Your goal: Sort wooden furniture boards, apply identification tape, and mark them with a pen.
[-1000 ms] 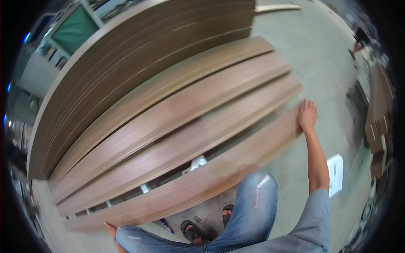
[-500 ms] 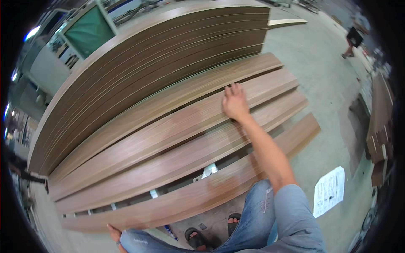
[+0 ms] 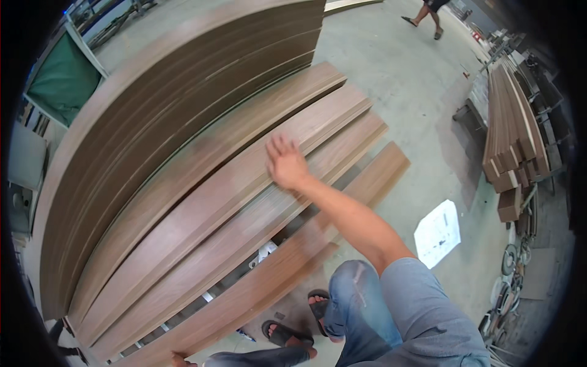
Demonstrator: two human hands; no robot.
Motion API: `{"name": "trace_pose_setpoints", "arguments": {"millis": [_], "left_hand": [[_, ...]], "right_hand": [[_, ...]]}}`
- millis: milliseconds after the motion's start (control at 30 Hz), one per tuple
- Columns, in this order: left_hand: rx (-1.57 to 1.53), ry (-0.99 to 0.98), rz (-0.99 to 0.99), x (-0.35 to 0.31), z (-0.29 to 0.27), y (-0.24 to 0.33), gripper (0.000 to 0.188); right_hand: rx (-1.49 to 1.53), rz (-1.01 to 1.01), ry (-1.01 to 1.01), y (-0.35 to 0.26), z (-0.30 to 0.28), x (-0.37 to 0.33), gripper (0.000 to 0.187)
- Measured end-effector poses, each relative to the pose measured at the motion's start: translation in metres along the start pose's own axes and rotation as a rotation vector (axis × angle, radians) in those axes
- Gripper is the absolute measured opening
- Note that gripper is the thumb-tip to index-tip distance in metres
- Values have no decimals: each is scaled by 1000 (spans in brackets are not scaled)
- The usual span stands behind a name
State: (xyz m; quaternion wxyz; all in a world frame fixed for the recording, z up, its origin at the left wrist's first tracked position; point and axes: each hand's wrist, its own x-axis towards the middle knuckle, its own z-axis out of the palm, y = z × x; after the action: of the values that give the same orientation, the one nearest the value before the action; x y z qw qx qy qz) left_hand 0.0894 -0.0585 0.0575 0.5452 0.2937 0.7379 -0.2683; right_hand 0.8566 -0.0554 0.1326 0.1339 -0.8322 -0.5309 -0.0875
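Long wood-grained planks lie side by side, fanning from lower left to upper right. On the second plank (image 3: 214,171) from the stack, my right hand (image 3: 286,164) rests palm down with its fingers stretched out, somewhat blurred. Only part of my left hand (image 3: 182,360) shows at the bottom edge. It is at the near edge of the nearest plank (image 3: 263,290), apparently gripping it, with most of its fingers hidden. A third plank (image 3: 244,223) lies between these two; another plank (image 3: 257,119) runs beside the stack.
A tall stack of boards (image 3: 183,79) stands along the far left side. Printed paper (image 3: 438,235) is on the floor to the right. Farther right, more wooden pieces (image 3: 510,122) are piled on a support. A person (image 3: 431,13) walks at the top.
The view has swung right, so the planks appear farther left. My right hand still lies on the same plank. My left hand is now mostly cut off by the lower edge.
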Motion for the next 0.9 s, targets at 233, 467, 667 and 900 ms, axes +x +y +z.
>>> {"name": "trace_pose_setpoints", "arguments": {"millis": [233,467,667,900], "left_hand": [[719,736,1155,-159,72,191,39],[751,484,1178,-383,319,468,41],[1035,636,1182,-372,462,616,108],[1411,588,856,-341,541,649,141]], "right_hand": [[609,139,-1010,-37,-133,-62,49],[1053,115,-1104,46,-254,-141,42],[1371,559,-967,216,-240,-95,51],[1414,946,-672,290,-213,-77,54]]}}
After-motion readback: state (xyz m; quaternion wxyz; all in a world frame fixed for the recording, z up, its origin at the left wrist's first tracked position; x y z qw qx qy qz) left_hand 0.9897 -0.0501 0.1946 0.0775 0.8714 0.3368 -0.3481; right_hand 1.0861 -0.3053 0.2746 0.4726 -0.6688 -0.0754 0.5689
